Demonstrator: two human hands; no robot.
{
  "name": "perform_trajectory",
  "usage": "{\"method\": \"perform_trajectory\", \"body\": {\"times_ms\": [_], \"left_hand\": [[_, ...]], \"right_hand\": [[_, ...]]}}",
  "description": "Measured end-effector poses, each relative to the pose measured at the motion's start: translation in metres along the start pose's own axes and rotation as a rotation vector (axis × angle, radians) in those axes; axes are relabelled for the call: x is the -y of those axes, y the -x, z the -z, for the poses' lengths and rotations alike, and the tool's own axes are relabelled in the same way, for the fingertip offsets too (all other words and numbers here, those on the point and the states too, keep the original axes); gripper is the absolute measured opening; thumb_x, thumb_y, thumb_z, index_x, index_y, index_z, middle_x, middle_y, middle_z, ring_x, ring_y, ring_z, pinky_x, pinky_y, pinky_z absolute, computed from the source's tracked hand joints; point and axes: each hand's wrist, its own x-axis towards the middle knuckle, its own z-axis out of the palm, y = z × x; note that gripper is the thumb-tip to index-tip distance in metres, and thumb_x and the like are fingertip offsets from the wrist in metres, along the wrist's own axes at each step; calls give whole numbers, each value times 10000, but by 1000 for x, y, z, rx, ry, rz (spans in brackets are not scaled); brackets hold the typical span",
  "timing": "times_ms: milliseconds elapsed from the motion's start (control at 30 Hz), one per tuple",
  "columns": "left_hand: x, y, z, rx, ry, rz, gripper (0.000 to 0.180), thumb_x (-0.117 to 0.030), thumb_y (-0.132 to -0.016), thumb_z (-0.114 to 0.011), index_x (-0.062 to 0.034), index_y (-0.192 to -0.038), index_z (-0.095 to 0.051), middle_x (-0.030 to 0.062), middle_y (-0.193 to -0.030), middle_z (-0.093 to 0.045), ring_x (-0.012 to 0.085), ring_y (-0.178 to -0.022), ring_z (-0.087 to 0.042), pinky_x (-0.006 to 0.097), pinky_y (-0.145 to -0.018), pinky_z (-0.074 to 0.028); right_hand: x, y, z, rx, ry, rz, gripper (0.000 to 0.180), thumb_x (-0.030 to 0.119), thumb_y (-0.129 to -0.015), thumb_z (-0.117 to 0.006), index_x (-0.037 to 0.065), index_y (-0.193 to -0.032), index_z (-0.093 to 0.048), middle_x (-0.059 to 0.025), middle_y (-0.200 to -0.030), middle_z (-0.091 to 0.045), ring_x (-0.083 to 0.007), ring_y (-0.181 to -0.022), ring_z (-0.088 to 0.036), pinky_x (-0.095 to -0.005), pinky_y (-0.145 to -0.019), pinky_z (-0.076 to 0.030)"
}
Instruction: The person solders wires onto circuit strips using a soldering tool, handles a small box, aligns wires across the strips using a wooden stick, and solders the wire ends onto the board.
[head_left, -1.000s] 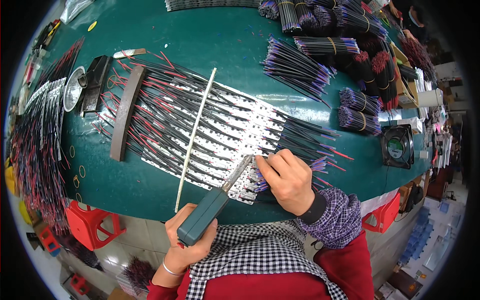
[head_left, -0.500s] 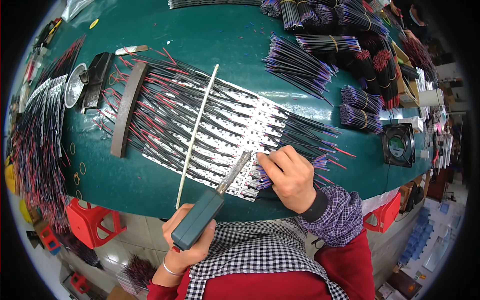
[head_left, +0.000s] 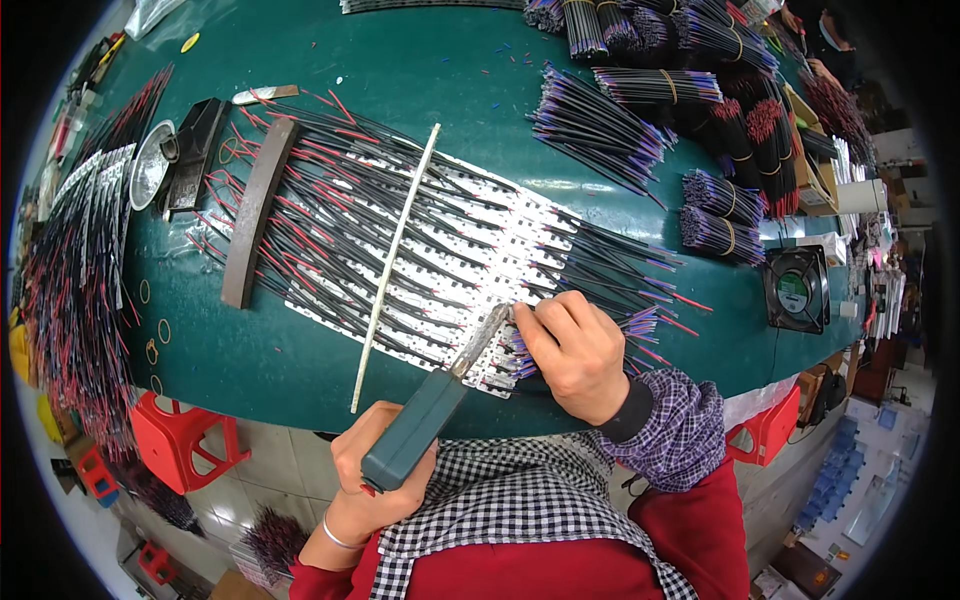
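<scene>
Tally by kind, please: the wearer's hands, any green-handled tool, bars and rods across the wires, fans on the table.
Wearer's hands (left hand, right hand): 2
Green-handled tool: 1
Brown bar: 1
Pale rod: 1
Black fan: 1
Total: 6

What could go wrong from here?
1. Burn or poke: the tool in the left grip has its tip close to the right grip's fingers; a slip might catch them, worse if it's hot.
2. Stray contact: wires crowd the boards, so the tip could hit a neighbour.
3. Shifting: the bar lies across the wires; a tug might drag them out of line.
</scene>
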Motion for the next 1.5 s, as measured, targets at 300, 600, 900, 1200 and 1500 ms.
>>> {"method": "perform_trajectory", "body": {"times_ms": [300,600,900,1200,1500], "left_hand": [[20,37,7,0,-44,90,218,45,-696,-725,77,-911,-713,163,-805,-674,296,-685,-663,346,-608,-539],[14,31,2,-161,44,56,241,37,-701,-734,94,-934,-707,201,-909,-707,298,-778,-711,341,-691,-573],[16,33,0,-170,86,97,237,48,-710,-727,91,-941,-707,200,-926,-710,287,-784,-713,328,-700,-569],[7,23,3,-53,-23,11,194,79,-687,-726,82,-880,-704,175,-881,-702,282,-755,-705,325,-663,-566],[8,15,1,-57,-8,-34,167,76,-683,-726,60,-848,-705,149,-834,-678,252,-702,-683,309,-613,-544]], "right_hand": [[1,1,3,11,-7,-4,252,106,-740,-634,-17,-952,-691,-41,-853,-551,-185,-798,-570,-295,-577,-434],[7,2,27,-54,-142,4,406,62,-723,-649,-21,-1116,-713,-68,-872,-547,-203,-785,-558,-317,-628,-461],[8,7,11,30,-118,-41,456,37,-758,-628,-43,-1206,-657,-91,-929,-573,-225,-806,-576,-331,-657,-456],[6,1,6,21,-135,-2,260,69,-732,-638,-21,-975,-664,-67,-879,-580,-214,-801,-585,-315,-643,-487],[5,-2,5,52,-160,15,290,68,-712,-619,-42,-979,-653,-76,-888,-568,-224,-815,-575,-315,-668,-515]]}}
